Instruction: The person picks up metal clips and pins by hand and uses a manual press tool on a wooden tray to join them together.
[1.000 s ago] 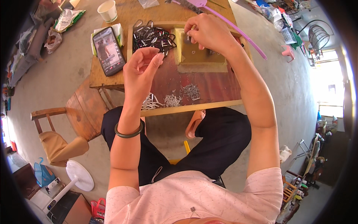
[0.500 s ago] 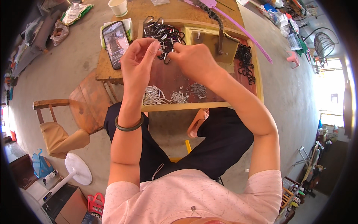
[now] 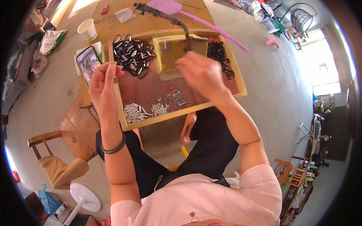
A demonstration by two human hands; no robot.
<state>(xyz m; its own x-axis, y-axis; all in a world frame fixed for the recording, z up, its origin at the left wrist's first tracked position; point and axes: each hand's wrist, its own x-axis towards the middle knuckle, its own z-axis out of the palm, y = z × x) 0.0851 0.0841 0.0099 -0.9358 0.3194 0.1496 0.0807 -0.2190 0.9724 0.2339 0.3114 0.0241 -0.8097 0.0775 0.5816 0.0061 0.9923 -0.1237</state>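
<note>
My left hand (image 3: 102, 83) is raised over the left rim of a shallow wooden tray (image 3: 218, 100). Its thumb and fingers are pinched together, and what they hold is too small to make out. Above the tray's middle is my right hand (image 3: 202, 73), smeared by motion, its fingers by the lower end of a dark wrapped lever (image 3: 186, 35). That lever rises over a yellowish block (image 3: 171, 56). At the tray's far left lies a pile of black loops with silver metal pieces (image 3: 132, 56). More black loops (image 3: 218, 52) lie right of the block.
Along the tray's near edge are silver tubes (image 3: 134, 113), small silver pieces (image 3: 160, 109) and grey pins (image 3: 176, 97). A phone (image 3: 88, 62) and a paper cup (image 3: 87, 30) stand left. A purple fly swatter (image 3: 211, 28) lies behind. A wooden chair (image 3: 77, 130) is at left.
My hands have moved apart: the left stays pinched beside the phone, the right has gone to the lever. The view has shifted, uncovering the loop pile.
</note>
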